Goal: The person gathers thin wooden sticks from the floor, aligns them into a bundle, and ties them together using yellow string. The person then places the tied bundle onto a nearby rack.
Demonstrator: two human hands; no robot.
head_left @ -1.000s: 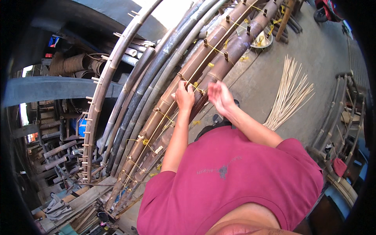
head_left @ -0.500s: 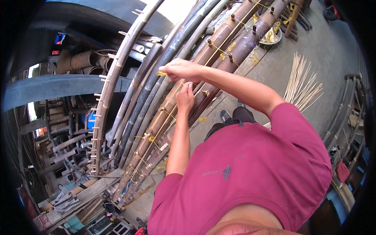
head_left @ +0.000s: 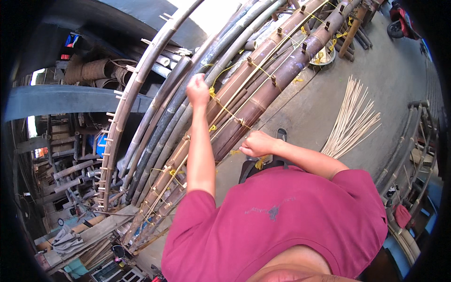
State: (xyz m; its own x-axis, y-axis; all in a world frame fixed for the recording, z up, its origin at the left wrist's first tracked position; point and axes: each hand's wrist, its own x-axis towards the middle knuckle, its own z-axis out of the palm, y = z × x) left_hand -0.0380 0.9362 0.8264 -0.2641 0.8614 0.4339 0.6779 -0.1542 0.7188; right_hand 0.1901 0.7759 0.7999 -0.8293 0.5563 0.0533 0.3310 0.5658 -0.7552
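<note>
Two long brown bamboo poles [head_left: 256,105] run diagonally in front of me, with short pegs standing up along them. Yellow cord [head_left: 212,92] is knotted at the nearer edge of my left hand and crosses the poles toward my right. My left hand [head_left: 198,91] is closed beyond the far pole, fingers pinched by the yellow cord. On the near side, my right hand [head_left: 258,143] is curled into a fist close to my body. A yellow cord bundle [head_left: 261,162] shows just below it. What lies inside the right fist is hidden.
Grey and dark poles [head_left: 176,110] lie beyond the bamboo, next to a curved pegged pole [head_left: 123,110]. A fan of thin pale sticks [head_left: 350,122] lies on the concrete floor [head_left: 300,110] at right. A round basin [head_left: 324,58] stands at the far end; planks and clutter fill the lower left.
My hands have uncrossed. The left has moved up and left to the far side of the poles; the right has swung back down and right toward my body.
</note>
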